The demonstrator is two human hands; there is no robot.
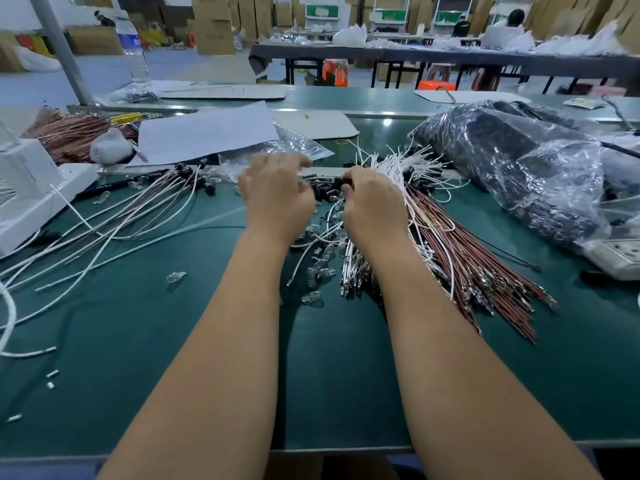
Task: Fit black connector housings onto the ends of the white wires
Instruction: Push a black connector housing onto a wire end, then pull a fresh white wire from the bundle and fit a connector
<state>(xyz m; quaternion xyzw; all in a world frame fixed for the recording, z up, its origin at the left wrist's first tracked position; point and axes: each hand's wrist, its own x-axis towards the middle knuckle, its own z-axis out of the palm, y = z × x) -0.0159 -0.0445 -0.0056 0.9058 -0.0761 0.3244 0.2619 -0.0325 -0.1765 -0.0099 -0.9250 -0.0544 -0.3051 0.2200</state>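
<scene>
A bundle of white wires (394, 164) and brown wires (464, 258) fans out on the green table at centre right. Small black connector housings (323, 192) lie in a loose pile between my hands. My right hand (372, 206) pinches a black housing (343, 183) at its fingertips, beside the white wire bundle. My left hand (277, 192) hovers over the pile with blurred, curled fingers; what it holds is not visible. Finished wires with black housings (188, 174) lie at the left.
A large clear bag of black parts (512, 168) sits at the right. Clear plastic pieces (317, 275) lie near the wire ends. A white device (27, 188) stands at the left edge, grey paper (207, 133) behind, a power strip (620, 258) at far right.
</scene>
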